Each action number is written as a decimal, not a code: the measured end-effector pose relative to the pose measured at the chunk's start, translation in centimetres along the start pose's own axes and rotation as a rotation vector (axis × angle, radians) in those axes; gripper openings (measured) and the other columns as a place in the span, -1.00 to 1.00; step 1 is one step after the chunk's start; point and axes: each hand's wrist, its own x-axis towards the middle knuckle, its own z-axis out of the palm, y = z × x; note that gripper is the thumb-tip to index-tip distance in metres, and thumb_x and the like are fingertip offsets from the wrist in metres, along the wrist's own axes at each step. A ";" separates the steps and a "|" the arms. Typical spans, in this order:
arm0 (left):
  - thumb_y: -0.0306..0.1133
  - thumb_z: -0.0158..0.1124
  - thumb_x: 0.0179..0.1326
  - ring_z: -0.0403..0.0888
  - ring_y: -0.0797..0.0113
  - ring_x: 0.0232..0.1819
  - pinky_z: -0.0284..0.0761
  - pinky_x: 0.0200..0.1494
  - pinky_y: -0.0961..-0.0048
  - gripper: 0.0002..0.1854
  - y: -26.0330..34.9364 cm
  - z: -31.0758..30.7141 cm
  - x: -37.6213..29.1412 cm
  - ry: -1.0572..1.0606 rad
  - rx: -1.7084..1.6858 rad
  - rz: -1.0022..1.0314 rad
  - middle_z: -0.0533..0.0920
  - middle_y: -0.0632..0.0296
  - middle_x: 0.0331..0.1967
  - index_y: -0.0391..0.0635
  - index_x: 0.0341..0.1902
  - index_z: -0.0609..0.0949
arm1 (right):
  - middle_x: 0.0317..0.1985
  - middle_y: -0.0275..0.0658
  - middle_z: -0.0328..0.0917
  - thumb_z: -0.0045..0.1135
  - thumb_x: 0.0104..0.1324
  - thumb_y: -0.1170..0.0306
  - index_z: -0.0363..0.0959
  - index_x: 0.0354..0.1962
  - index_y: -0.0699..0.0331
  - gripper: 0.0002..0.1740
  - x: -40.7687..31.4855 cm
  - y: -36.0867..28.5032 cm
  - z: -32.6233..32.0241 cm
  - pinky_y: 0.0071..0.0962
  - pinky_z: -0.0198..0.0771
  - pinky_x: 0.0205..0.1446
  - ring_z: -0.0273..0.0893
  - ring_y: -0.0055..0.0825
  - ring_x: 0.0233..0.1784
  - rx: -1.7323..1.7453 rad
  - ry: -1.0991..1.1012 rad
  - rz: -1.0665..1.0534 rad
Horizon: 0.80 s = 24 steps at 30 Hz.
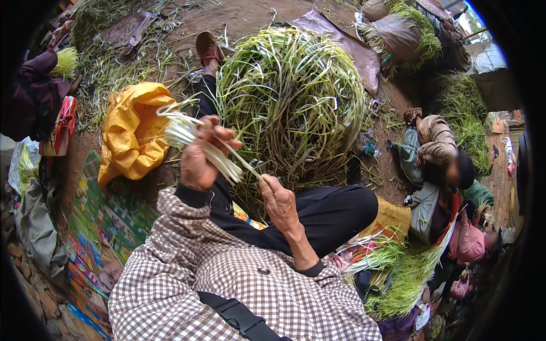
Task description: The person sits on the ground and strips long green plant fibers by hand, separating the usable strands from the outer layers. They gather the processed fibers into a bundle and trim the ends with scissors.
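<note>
My left hand [199,155] is closed around a bundle of pale, thin plant stalks [228,164], whose other ends fan out past the fist. A single pale stalk [245,164] runs from beside this hand to my right hand [279,202], which pinches its end between thumb and fingers. Just beyond both hands stands a big round heap of green and yellowish leafy stalks [294,98], with brown stringy parts on its near side. Close to my left hand lies an open, crumpled orange-yellow woven sack [140,132]; its inside shows only partly.
Loose stalks litter the soil [239,17]. A green patterned mat [111,213] lies at left. Cut green stalks [409,281] lie at lower right near a yellow sack [390,217]. People sit at right [439,140] and far left [34,93]. A brown sheet [341,42] lies behind the heap.
</note>
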 end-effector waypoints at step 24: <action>-0.44 0.19 0.25 0.33 0.67 -0.69 0.34 -0.67 0.67 -0.82 -6.0 -3.2 7.0 0.242 0.522 -0.199 0.51 0.35 -0.51 -0.18 -0.10 0.56 | -0.32 0.07 0.53 0.02 0.21 0.40 0.45 -0.25 0.37 -0.79 10.2 8.8 3.1 -0.20 0.43 -0.17 0.54 -0.01 -0.25 0.017 0.071 0.052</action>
